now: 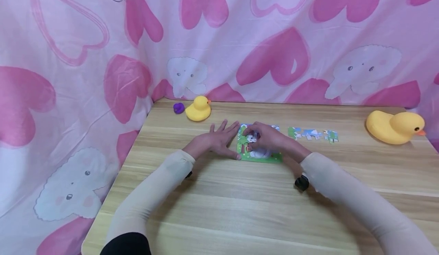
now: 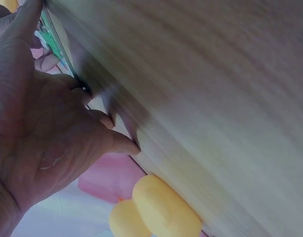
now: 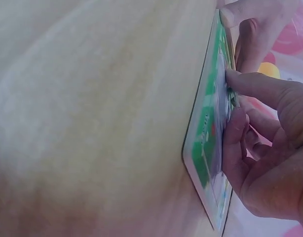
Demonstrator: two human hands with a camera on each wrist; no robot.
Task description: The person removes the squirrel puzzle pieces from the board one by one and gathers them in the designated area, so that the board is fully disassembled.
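Observation:
A jigsaw puzzle [image 1: 260, 158] with a green border and a picture of a white animal lies flat on the wooden table. My left hand [image 1: 223, 140] is spread at its left side, the thumb by the near left corner and the fingers pointing to the far edge. In the left wrist view the left palm [image 2: 48, 118] shows, holding nothing. My right hand [image 1: 267, 136] is over the puzzle with fingers bent, thumb and index finger gripping a puzzle piece [image 1: 252, 137] on its surface. In the right wrist view the right hand's fingertips [image 3: 230, 79] touch the picture.
Several loose puzzle pieces [image 1: 311, 134] lie in a row right of the puzzle. A large yellow duck [image 1: 391, 127] stands at the table's right. At the back left are a smaller yellow duck [image 1: 198, 109] and a purple duck [image 1: 178, 108]. A pink heart-patterned curtain [image 1: 219, 49] hangs behind the table.

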